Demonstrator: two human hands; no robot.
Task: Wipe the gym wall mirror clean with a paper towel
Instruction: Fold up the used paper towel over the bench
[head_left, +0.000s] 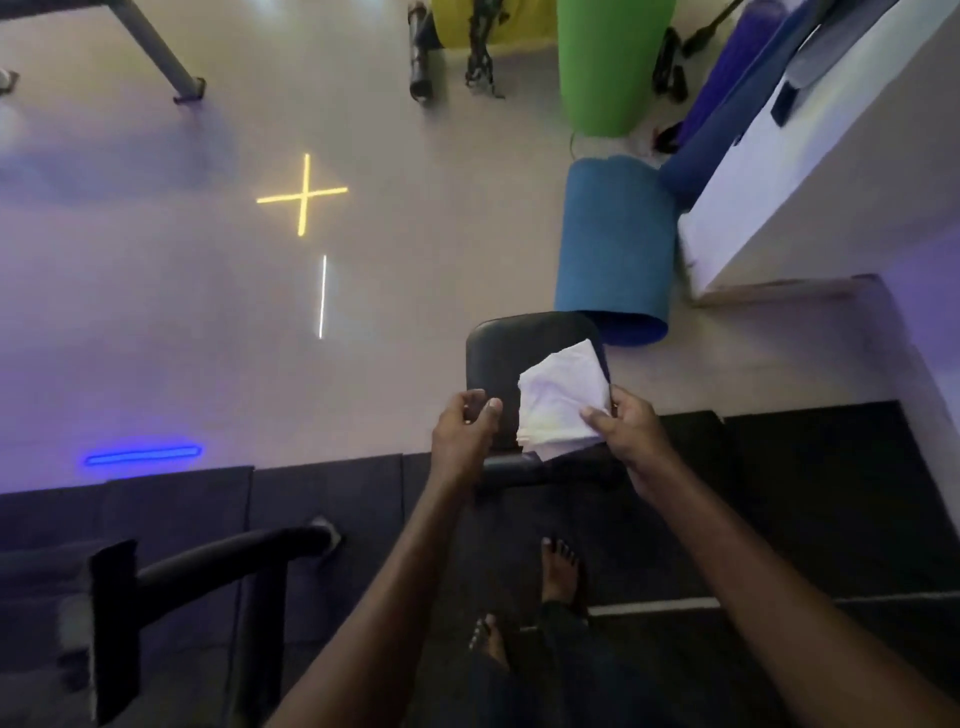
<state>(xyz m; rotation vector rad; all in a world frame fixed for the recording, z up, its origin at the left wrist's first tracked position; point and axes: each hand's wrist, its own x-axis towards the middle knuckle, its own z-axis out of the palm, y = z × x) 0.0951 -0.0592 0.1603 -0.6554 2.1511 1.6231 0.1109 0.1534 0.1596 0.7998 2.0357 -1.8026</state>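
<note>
Pinching paper towel (563, 400), right hand (626, 431)

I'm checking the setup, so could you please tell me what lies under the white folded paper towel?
Below the white folded paper towel, held by the right hand, sits a black padded bench seat. The seat part beneath the towel is hidden.
</note>
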